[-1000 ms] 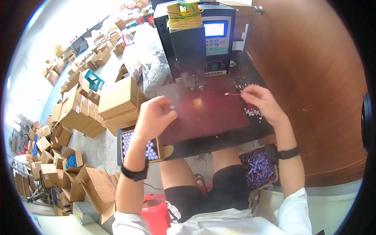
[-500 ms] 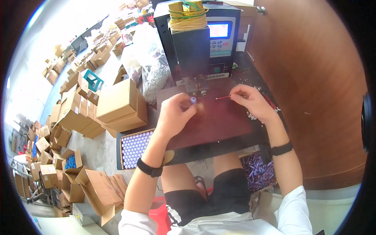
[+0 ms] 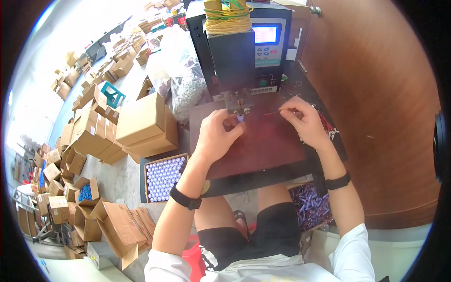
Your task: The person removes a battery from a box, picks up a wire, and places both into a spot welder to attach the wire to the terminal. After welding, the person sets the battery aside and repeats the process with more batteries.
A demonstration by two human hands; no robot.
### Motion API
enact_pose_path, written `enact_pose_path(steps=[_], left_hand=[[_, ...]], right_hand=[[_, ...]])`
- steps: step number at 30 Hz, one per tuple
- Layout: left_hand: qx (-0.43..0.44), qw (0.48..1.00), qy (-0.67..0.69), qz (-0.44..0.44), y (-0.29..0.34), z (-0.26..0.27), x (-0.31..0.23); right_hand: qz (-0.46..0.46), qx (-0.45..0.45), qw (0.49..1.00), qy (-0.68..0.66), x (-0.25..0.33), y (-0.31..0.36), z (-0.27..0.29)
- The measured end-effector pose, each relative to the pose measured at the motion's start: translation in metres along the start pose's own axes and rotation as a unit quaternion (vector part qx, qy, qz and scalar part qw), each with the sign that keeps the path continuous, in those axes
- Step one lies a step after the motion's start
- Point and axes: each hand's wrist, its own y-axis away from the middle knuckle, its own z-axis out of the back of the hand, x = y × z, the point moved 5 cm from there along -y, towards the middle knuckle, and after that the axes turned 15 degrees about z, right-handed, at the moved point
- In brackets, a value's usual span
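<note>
Left hand (image 3: 217, 135) pinches purple cell (image 3: 240, 118) near metal studs (image 3: 247, 111), contact unclear; loose grip could tilt it. Hands apart. Right hand (image 3: 304, 121) pinches thin red wire (image 3: 271, 113), free end unsupported; slack could make it stray.

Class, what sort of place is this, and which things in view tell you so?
Probably an assembly workshop: a machine with a lit screen stands on the table, purple cylinders sit packed in rows, and cardboard boxes crowd the floor.
</note>
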Motion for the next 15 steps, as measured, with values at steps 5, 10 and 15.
enact_pose_path(steps=[5, 10, 15], left_hand=[[0.002, 1.000, -0.004, 0.009, 0.000, 0.000, 0.000], [-0.004, 1.000, -0.004, 0.006, -0.001, 0.000, 0.002], [-0.005, 1.000, -0.009, 0.000, -0.001, 0.000, 0.000]], right_hand=[[0.048, 0.014, 0.998, 0.040, 0.003, -0.005, -0.002], [0.081, 0.026, 0.994, 0.067, 0.007, -0.008, -0.002], [0.095, 0.028, 0.991, 0.086, 0.009, -0.010, -0.001]])
